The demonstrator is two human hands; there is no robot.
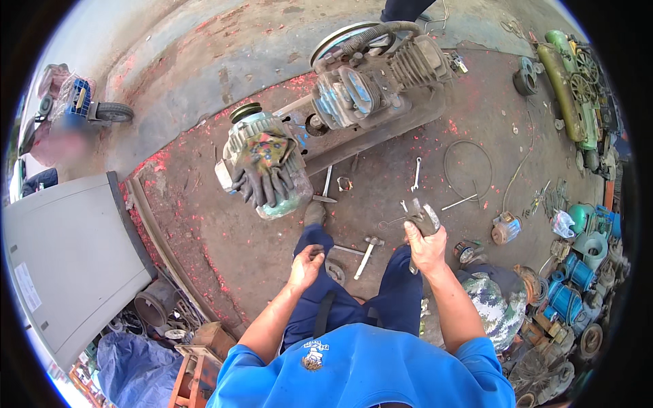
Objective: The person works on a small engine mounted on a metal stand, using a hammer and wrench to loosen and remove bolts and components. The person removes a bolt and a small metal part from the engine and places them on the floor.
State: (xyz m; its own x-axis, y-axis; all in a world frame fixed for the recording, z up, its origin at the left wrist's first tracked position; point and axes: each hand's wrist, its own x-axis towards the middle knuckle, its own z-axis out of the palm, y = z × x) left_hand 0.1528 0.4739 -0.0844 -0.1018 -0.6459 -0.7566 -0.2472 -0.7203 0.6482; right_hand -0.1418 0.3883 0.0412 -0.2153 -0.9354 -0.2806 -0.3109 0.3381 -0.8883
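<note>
My right hand (428,250) is closed around a dark grey metal piece with prongs (424,219), raised above the floor; its exact kind is unclear. By my left thigh, my left hand (306,268) has its fingers curled in, and whether anything small is between them cannot be made out. Ahead of me lies a dirty air compressor pump (347,95) on a long metal base, with an electric motor (255,146) at its left end. Grey work gloves (264,178) rest on that motor. A hammer (367,257) is on the floor between my legs.
Another hammer (326,194) lies beside the motor. A wrench (417,173), a metal rod (459,202) and a wire loop (468,170) are on the floor ahead. Motors and metal parts (568,299) crowd the right side. A grey panel (78,245) stands at the left.
</note>
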